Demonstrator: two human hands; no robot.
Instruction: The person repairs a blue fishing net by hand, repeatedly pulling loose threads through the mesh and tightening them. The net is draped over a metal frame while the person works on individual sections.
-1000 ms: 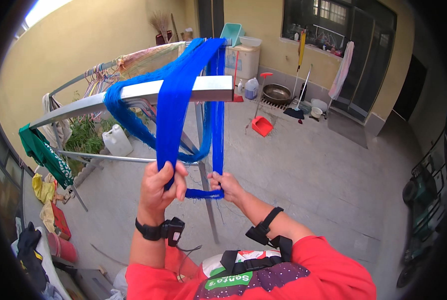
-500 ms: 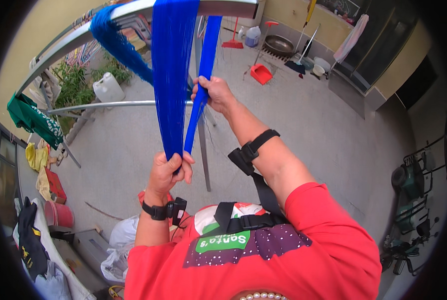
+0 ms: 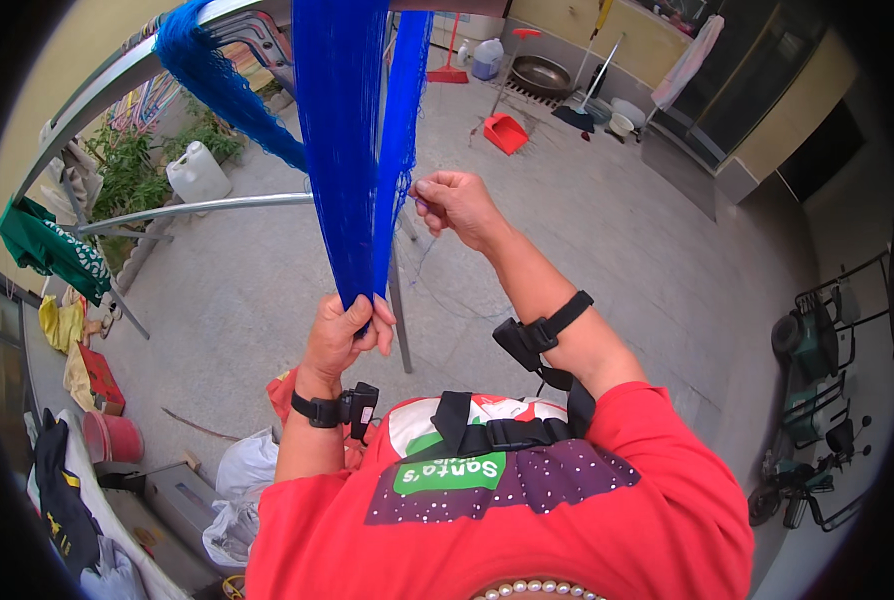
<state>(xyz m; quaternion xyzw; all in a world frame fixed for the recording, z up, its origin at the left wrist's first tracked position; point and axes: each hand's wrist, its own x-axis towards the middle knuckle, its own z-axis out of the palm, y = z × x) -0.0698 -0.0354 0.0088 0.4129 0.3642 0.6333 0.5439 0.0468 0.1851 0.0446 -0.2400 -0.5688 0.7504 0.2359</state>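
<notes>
A long hank of bright blue yarn (image 3: 342, 150) hangs in a loop from a metal bar (image 3: 107, 85) overhead. My left hand (image 3: 345, 330) is closed around the bottom of the loop, pulling it taut. My right hand (image 3: 457, 203) is higher up beside the right-hand band of yarn, pinching a thin strand at its edge between thumb and fingertips. A second bunch of blue yarn (image 3: 222, 85) drapes off the bar to the left. Both wrists wear black straps.
A horizontal metal rail (image 3: 197, 210) and an upright pole (image 3: 399, 320) stand just behind the yarn. On the concrete yard lie a white jug (image 3: 197, 175), a red dustpan (image 3: 507, 133), a pan (image 3: 539, 75) and brooms. Green cloth (image 3: 42, 250) hangs left; a scooter (image 3: 812, 400) is parked right.
The view has tilted further down. My right hand has slid from gripping the right band of yarn to pinching a thin strand at its edge. My left hand still holds the loop's bottom.
</notes>
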